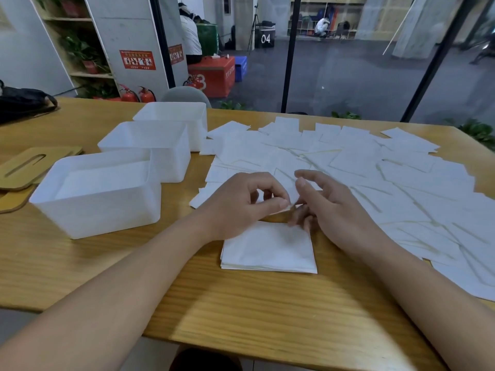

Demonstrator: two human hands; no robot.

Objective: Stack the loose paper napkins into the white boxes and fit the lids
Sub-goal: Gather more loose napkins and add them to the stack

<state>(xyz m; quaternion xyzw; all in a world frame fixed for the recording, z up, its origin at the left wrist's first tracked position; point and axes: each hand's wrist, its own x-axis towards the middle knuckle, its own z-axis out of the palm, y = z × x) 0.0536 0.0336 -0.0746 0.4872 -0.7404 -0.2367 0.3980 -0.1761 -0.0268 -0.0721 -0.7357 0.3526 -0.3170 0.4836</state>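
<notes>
Landmark for all positions: the small stack of napkins (269, 249) lying flat on the wooden table (80, 263), squared up, directly in front of the person.

Left hand (241, 207): held just beyond the stack's far-left corner, above the table. Fingers curled, thumb and forefinger closed together on the edge of a single napkin (290, 198), which shows only as a thin white sliver between the two hands.

Right hand (334, 207): held just beyond the stack's far-right corner, close beside the left hand. Forefinger and thumb extended and relaxed, lower fingers loosely curled toward the stack's far edge. Whether these fingers touch the held napkin cannot be told; motion blur obscures the fingertips.

Loose napkins (348, 162): spread in an overlapping layer beyond and to the right of the stack, covering most of that side of the table up to its far edge.

White boxes: three, open-topped, in a diagonal row to the left of the stack. The nearest box (99, 194) holds a layer of napkins inside, seen through its translucent wall. The middle box (146, 148) and the farthest box (174, 121) follow behind it; contents not discernible.

Lids: wooden slotted lids (29, 164) lie flat on the table left of the nearest box, off the boxes.

Other: a black bag (21, 103) rests at the table's far-left corner.
</notes>
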